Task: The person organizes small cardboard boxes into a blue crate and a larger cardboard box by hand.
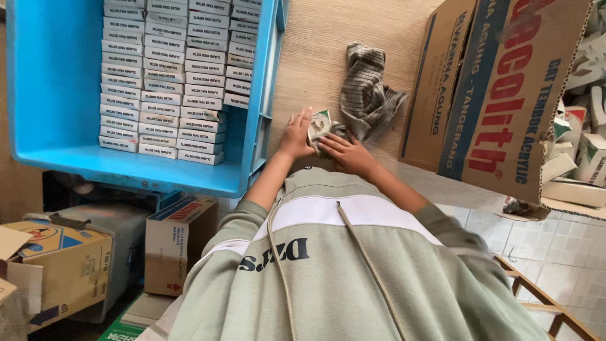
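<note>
Two hands are closed together on one small white-and-green carton (320, 125), held just above the worktop (315, 50): the left hand (295, 136) at its left side, the right hand (347, 151) under and beside it. The carton appears to be mid-handling; a firm grip seems needed next. Open room is narrow, bounded by the blue crate (259, 113), a striped cloth (366, 95) and a cardboard box (492, 95).
</note>
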